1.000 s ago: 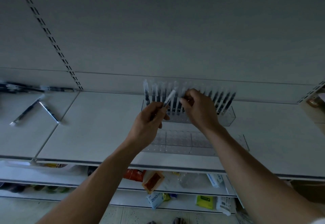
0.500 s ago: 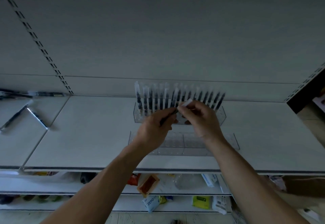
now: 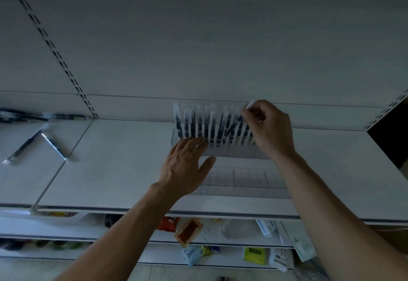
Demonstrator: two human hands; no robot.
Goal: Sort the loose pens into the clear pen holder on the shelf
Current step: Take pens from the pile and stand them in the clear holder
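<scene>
Head view: right hand pinches a tilted pen above the filled back row of the pen holder, mid-shelf. Left hand, fingers straight and spread, touches the holder's front. Loose pens lie far left.

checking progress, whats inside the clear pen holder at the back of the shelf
A row of dark pens with clear caps stands upright in the clear plastic pen holder. Its right end is hidden behind the right hand, which pinches a tilted pen.
</scene>
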